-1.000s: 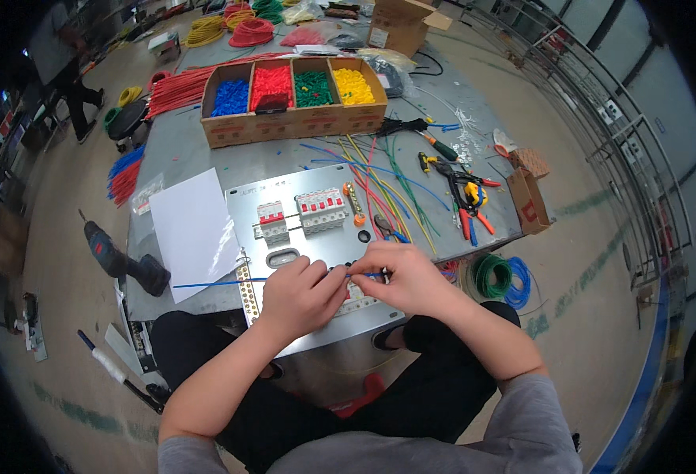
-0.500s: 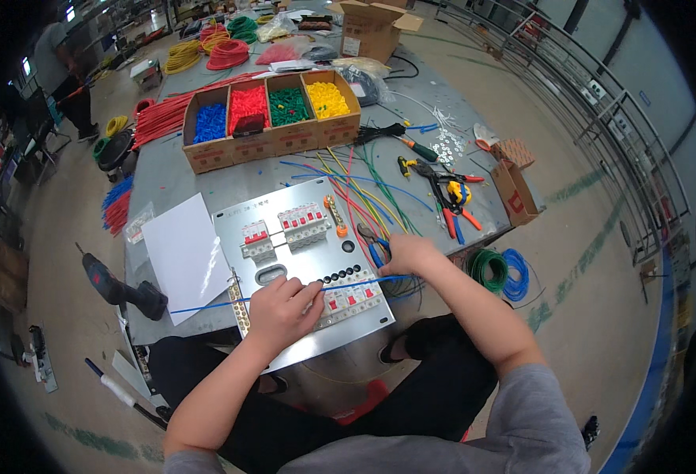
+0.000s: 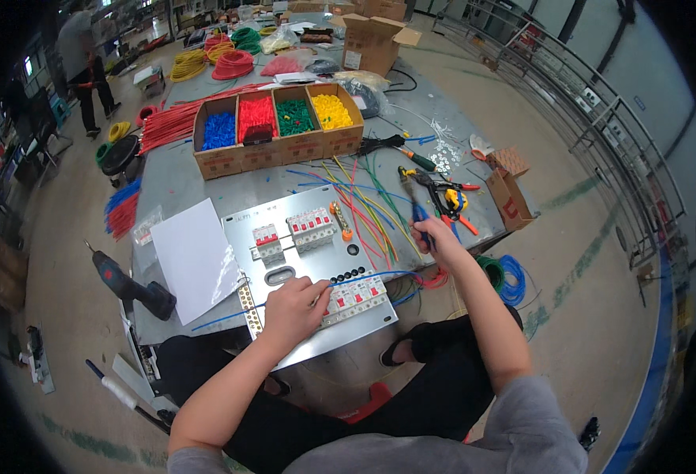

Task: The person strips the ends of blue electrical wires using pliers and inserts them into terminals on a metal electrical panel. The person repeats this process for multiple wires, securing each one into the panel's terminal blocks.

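My left hand [image 3: 293,314] is closed on a long blue wire [image 3: 376,276], which runs across the lower part of a silver metal mounting plate [image 3: 316,265]. One wire end sticks out to the left, the other toward the right. A pair of blue-handled pliers [image 3: 417,207] is in my closed right hand [image 3: 440,240], jaws pointing away from me. On the plate sit a row of circuit breakers [image 3: 356,299] beside my left fingers, two more breaker groups, the farther one [image 3: 312,229] on the right, and a brass terminal strip [image 3: 251,308].
A divided cardboard box [image 3: 269,152] holds blue, red, green and yellow caps. Loose coloured wires [image 3: 368,201] lie right of the plate, near wire strippers [image 3: 447,201]. A white sheet [image 3: 194,261] and a cordless drill [image 3: 131,283] are at left. Another person [image 3: 83,63] stands far left.
My right hand has moved off the blue wire, taken up the pliers and lifted them right and away from me. The left hand still grips the wire.
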Tool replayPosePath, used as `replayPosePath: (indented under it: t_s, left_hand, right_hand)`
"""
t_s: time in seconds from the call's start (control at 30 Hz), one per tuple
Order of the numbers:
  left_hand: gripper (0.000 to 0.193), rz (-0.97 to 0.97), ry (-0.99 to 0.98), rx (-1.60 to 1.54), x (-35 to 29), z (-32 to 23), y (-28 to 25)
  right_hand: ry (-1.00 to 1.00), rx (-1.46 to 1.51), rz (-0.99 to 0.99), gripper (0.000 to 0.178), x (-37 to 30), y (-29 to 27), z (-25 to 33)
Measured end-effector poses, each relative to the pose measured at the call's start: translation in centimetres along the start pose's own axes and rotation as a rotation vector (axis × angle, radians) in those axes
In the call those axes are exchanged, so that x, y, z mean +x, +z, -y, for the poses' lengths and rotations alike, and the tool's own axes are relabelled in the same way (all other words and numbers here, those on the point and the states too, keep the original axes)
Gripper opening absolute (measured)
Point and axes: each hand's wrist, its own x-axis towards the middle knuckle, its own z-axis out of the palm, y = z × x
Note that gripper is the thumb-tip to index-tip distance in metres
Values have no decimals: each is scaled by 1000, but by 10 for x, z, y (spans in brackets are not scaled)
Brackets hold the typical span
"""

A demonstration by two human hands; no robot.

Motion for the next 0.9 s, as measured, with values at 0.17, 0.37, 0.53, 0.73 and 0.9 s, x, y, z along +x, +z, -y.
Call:
replayPosePath:
  t_s: [0.17, 0.37, 0.53, 0.73, 0.9]
  left_hand:
    - [15, 51, -70, -87, 0, -24, 3]
    - [16, -2, -85, -225, 23, -63, 2]
    - [16, -13, -95, -423, 57, -120, 1]
    - [17, 64, -225, -623, 49, -159, 4]
    - [17, 116, -238, -655, 49, -166, -1]
  right_hand:
    - [-478, 12, -27, 39, -90, 51, -20]
    - [-492, -311, -362, 16, -158, 93, -27]
    - [-499, -541, -575, 45, -155, 83, -26]
    - [-427, -342, -454, 71, -158, 84, -27]
    - [-402, -283, -368, 71, -165, 83, -20]
